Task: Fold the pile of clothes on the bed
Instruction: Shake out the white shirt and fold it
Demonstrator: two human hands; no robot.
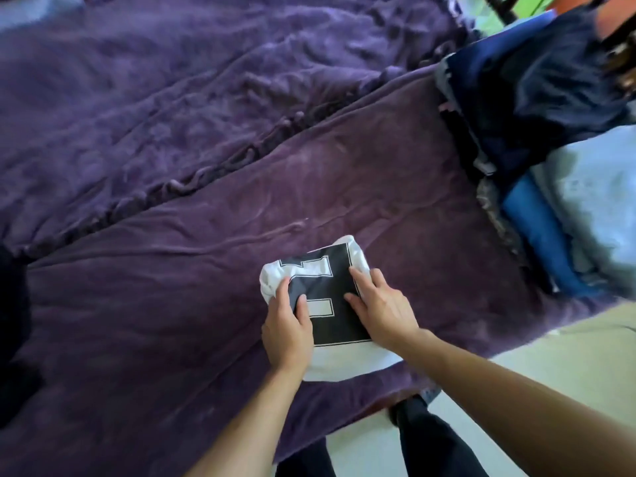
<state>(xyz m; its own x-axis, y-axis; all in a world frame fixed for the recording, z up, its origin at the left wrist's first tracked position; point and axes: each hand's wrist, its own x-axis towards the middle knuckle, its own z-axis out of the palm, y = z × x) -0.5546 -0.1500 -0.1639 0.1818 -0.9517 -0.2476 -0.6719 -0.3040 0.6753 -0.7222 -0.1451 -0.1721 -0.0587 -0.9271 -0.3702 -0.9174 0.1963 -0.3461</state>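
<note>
A white shirt with a large black printed panel (pixel 327 315) lies folded into a small rectangle near the bed's front edge. My left hand (pixel 287 327) lies on its left side, fingers stretched flat over the cloth. My right hand (pixel 382 306) presses flat on its right side, fingers straight. A stack of folded clothes (pixel 564 187), dark navy on top with blue and pale grey pieces nearer me, sits on the bed's right side.
The purple bed cover (pixel 172 287) spreads wide to the left and far side, with a rumpled purple blanket (pixel 206 80) behind a fringed seam. A dark garment (pixel 13 321) lies at the left edge. Pale floor (pixel 568 356) and my dark trouser legs show below the bed edge.
</note>
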